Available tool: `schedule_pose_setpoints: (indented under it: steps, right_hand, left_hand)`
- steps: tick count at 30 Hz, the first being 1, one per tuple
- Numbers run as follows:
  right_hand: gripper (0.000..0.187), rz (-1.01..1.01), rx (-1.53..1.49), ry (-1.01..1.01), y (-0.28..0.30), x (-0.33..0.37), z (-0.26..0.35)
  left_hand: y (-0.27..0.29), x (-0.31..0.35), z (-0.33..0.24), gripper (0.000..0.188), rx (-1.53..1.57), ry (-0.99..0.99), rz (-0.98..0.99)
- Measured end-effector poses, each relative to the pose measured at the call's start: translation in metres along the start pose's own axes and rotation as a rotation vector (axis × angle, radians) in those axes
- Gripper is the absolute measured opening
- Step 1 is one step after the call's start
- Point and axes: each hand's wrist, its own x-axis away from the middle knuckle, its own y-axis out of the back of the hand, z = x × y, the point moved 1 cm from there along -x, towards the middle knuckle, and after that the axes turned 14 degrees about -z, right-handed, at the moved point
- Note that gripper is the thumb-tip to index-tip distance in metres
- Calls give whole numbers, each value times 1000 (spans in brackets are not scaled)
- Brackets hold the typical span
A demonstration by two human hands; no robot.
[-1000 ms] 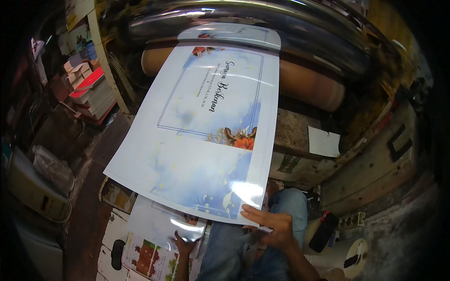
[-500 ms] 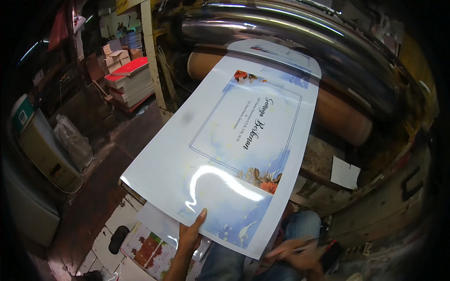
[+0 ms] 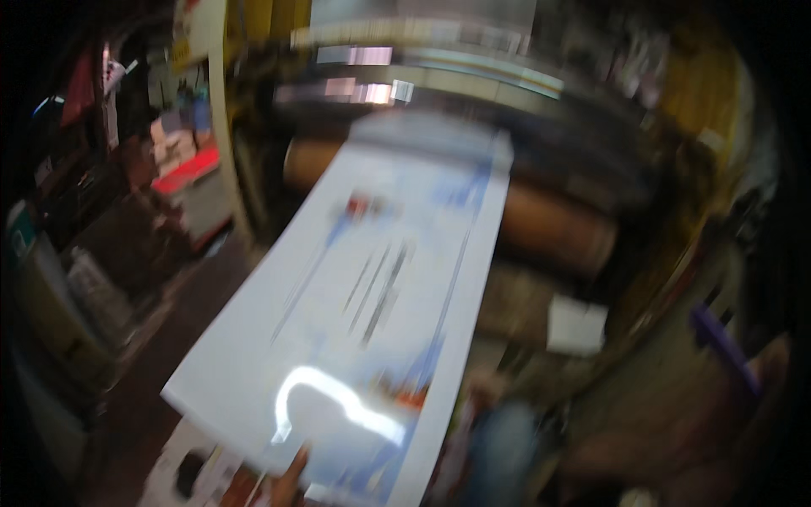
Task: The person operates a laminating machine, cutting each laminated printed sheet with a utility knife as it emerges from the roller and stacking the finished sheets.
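Observation:
A long glossy printed sheet (image 3: 253, 355), white with blue patches, flowers and dark lettering, hangs down toward me from the rollers of a machine. At its lower edge is my left hand (image 3: 290, 483), with the thumb lying on top of the sheet and the other fingers mostly hidden beneath. Off to the right and apart from the sheet, my right hand (image 3: 676, 431) is raised and badly smeared by motion. A slim purple tool (image 3: 725, 348) sticks up from it, apparently in its grip; its exact kind is too blurred to tell.
A brown roller (image 3: 557, 221) spans the machine behind the sheet, below shiny metal rollers. A white paper piece (image 3: 577, 325) lies on the machine's ledge. At left are a red-topped stack (image 3: 187, 173) and a pale cabinet (image 3: 51, 279). Printed sheets lie beneath my left hand.
My view has shifted and blurred, with the sheet now lower and further left. My right hand has swung from beside the sheet's lower corner out to the right, where the purple tool shows.

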Motion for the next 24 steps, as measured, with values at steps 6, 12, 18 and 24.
schedule_pose_setpoints:
  steps: [6,12,18,24]
  right_hand:
    - [41,102,-12,101,49,188,75]
    - [42,220,-61,180,107,462,166]
    - [43,370,-127,217,142,731,253]
    - [44,433,-1,51,145,848,272]
  left_hand:
    - [277,162,179,84,-405,383,-230]
    - [422,77,349,54,115,269,108]
    - [595,62,587,72,61,43,196]
    - [765,85,676,64,291,89,207]
